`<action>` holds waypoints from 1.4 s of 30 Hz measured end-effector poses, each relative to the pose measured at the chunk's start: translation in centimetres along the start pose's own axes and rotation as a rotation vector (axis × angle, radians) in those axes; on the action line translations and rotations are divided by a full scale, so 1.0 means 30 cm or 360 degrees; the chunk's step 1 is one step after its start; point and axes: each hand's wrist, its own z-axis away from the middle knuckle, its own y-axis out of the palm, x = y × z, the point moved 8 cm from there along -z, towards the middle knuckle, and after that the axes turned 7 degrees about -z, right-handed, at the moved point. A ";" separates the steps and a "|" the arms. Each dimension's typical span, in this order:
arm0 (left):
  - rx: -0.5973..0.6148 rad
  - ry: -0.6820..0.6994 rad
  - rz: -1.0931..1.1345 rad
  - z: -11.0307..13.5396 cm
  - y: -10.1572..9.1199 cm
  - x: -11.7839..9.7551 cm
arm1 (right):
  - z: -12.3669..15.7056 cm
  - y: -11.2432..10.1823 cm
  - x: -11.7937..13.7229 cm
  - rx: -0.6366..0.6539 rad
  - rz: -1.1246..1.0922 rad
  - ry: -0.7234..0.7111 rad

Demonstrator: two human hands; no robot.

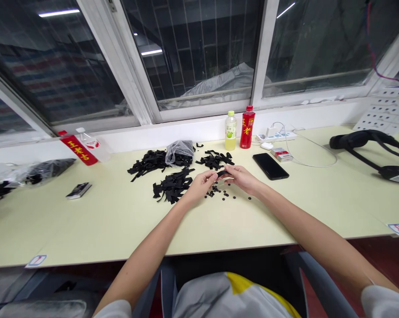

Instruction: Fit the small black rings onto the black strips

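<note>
- Clock centred on the held strip, twelve toward the window: the strip [223, 173], black and slightly arched, is up between both hands, above the table [192, 229].
- The left hand [201, 183], at eight, has thumb and fingertips together, clamped on the strip's near-left end.
- The right hand [241, 179], at four, pinches the other end, thumb and fingers closed on it.
- Small black rings [214, 188] lie scattered around six, a few strays toward five; whether one is on the strip, I cannot tell.
- More strips: a heap [172, 184] at nine, a small pile [215, 160] at eleven.
- The phone [270, 166] lies at three, apart from the work.
- The step in hand looks like handling a single strip two-handed; as I judge it, the next move calls for a steady pinch on both ends and fine fingertip control.
</note>
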 end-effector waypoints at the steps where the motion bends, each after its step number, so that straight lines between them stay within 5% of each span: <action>1: 0.0016 0.0005 -0.0011 0.005 0.003 -0.010 | 0.000 -0.004 0.002 -0.0019 -0.0014 0.0013; 14: 0.0003 -0.0171 0.0000 0.003 0.021 0.020 | 0.002 0.003 0.031 0.0041 0.0133 -0.0182; 33: 0.0029 -0.0179 -0.0170 0.013 0.016 0.006 | -0.007 0.014 -0.001 0.0087 0.0624 -0.0179; 42: -0.0159 -0.0230 -0.0024 0.004 0.003 0.057 | -0.001 0.021 -0.003 0.0117 0.0727 -0.0247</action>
